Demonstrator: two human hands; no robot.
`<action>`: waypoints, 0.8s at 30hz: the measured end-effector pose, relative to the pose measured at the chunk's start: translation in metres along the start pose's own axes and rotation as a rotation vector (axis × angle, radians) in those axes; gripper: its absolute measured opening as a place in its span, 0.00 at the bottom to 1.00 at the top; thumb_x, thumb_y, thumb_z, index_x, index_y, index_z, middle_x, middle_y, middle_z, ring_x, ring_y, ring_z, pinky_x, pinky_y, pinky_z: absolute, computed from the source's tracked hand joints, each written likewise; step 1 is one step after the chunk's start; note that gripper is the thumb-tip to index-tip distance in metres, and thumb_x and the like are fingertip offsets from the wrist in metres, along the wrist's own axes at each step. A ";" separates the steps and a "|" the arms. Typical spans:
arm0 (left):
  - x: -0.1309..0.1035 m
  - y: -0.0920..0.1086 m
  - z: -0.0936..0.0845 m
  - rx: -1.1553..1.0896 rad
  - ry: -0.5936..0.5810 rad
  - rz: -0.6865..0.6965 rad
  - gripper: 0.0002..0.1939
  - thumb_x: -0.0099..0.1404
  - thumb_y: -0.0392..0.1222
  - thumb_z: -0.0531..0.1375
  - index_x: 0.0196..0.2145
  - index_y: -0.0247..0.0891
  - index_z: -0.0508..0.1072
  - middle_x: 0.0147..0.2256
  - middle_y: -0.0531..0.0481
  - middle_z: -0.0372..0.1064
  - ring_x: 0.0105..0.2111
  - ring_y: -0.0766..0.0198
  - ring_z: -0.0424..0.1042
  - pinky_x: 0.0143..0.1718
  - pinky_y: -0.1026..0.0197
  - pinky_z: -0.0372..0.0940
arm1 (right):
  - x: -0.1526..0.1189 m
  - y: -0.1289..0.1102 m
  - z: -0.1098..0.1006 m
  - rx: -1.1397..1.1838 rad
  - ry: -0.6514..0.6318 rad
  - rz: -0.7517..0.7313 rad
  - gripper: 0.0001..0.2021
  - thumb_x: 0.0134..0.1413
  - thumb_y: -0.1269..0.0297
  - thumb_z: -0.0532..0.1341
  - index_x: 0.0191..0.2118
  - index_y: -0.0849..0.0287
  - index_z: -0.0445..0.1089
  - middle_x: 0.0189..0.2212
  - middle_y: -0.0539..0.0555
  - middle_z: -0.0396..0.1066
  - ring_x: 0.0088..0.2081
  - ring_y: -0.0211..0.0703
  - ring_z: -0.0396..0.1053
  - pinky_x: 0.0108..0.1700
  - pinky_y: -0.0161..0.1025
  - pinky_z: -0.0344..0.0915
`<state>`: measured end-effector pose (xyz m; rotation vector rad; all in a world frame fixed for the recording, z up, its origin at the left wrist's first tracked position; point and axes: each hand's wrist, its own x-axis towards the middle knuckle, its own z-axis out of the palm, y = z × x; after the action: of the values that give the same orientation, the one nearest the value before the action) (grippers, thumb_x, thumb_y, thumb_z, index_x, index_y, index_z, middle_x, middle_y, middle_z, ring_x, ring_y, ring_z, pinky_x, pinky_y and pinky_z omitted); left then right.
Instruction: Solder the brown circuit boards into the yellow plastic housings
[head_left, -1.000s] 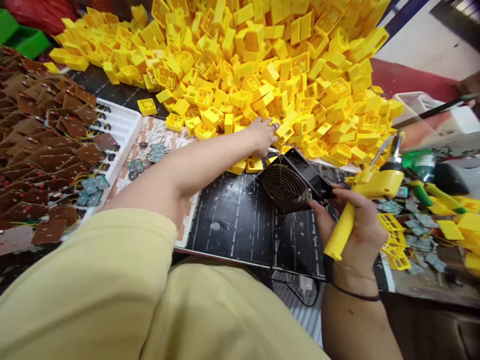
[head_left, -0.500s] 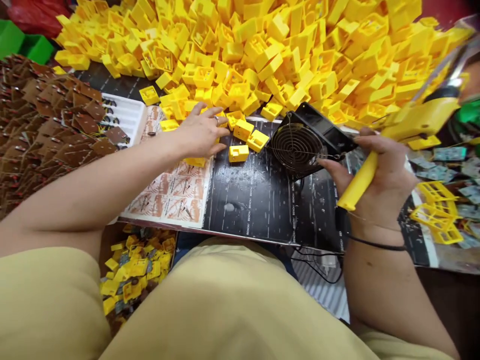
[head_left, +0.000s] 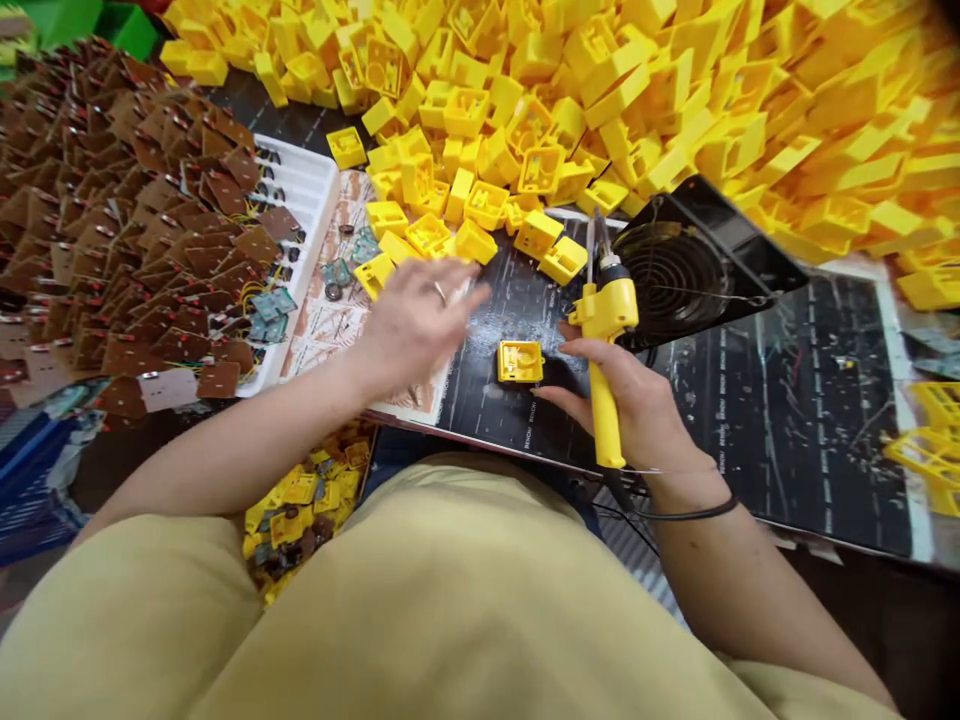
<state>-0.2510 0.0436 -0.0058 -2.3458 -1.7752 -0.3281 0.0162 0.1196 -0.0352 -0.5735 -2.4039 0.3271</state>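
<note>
A yellow soldering gun [head_left: 606,400] with a metal tip rests in the grip of my right hand [head_left: 645,405], its tip pointing away from me. The thumb and a finger of that hand stretch toward a small open-topped yellow housing [head_left: 520,362] on the black mat [head_left: 487,410]; I cannot tell whether they touch it. My left hand [head_left: 416,320], a little blurred, is open with its fingers apart, above the mat's left part and close to several loose yellow housings [head_left: 428,237]. Nothing shows in it.
A black fan [head_left: 675,270] stands just beyond my right hand. Yellow housings [head_left: 540,60] are heaped across the back. On the left, brown circuit boards [head_left: 150,240] crowd a white tray [head_left: 319,215]. Yellow frames [head_left: 934,450] lie at the far right, and a box of yellow parts [head_left: 307,510] sits below.
My right hand has moved left with the soldering gun, from beside the fan toward a housing now face up on the mat. My left hand has drawn back from the pile. The view has shifted.
</note>
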 end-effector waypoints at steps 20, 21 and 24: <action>-0.005 0.030 0.002 -0.152 -0.215 -0.117 0.39 0.66 0.68 0.58 0.61 0.33 0.70 0.59 0.28 0.67 0.58 0.36 0.68 0.55 0.38 0.67 | -0.017 -0.008 0.011 0.009 -0.011 0.094 0.21 0.60 0.63 0.67 0.56 0.51 0.64 0.53 0.56 0.75 0.51 0.50 0.76 0.50 0.46 0.76; -0.004 0.035 0.003 -0.110 -0.229 -0.155 0.39 0.65 0.68 0.58 0.60 0.32 0.72 0.56 0.28 0.69 0.55 0.35 0.70 0.52 0.38 0.69 | -0.017 -0.008 0.011 0.009 -0.006 0.088 0.21 0.60 0.63 0.67 0.57 0.50 0.64 0.53 0.56 0.75 0.51 0.49 0.76 0.50 0.45 0.76; 0.002 0.038 0.000 -0.111 -0.330 -0.112 0.25 0.70 0.53 0.58 0.56 0.33 0.75 0.51 0.32 0.73 0.52 0.40 0.73 0.49 0.42 0.70 | -0.018 -0.008 0.009 0.010 0.002 0.073 0.22 0.60 0.64 0.67 0.57 0.51 0.64 0.53 0.56 0.75 0.51 0.50 0.76 0.50 0.45 0.76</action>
<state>-0.2135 0.0351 -0.0053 -2.5007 -2.0889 -0.0560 0.0205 0.1037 -0.0484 -0.6582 -2.3817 0.3689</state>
